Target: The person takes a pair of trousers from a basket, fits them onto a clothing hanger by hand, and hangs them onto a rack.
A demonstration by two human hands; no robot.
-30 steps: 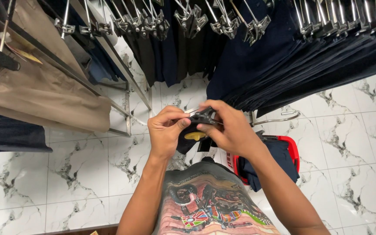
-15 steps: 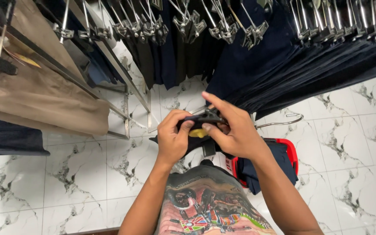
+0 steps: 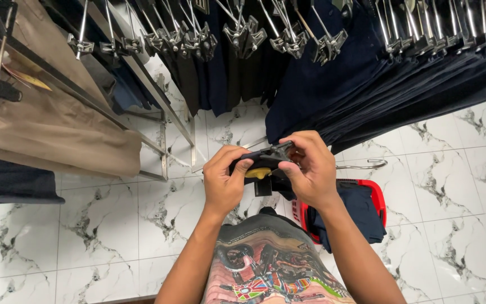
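In the head view my left hand [image 3: 224, 181] and my right hand [image 3: 309, 167] both grip a dark folded garment with a metal clip hanger [image 3: 265, 162] held at chest height. A yellow tag shows under it between my thumbs. My fingers press on the clip at the garment's top edge. Directly behind my hands hangs a row of dark trousers [image 3: 333, 84] on clip hangers.
A metal clothes rack [image 3: 158, 107] runs from upper left toward the centre. Tan trousers [image 3: 46, 129] hang at the left. A red basket [image 3: 367, 208] holding dark clothing and a loose hanger [image 3: 361, 165] sit on the white marble-tile floor at my right.
Both hands have shifted slightly right and lower with the garment; my right fingers have moved onto the clip. The camera has tilted a little.
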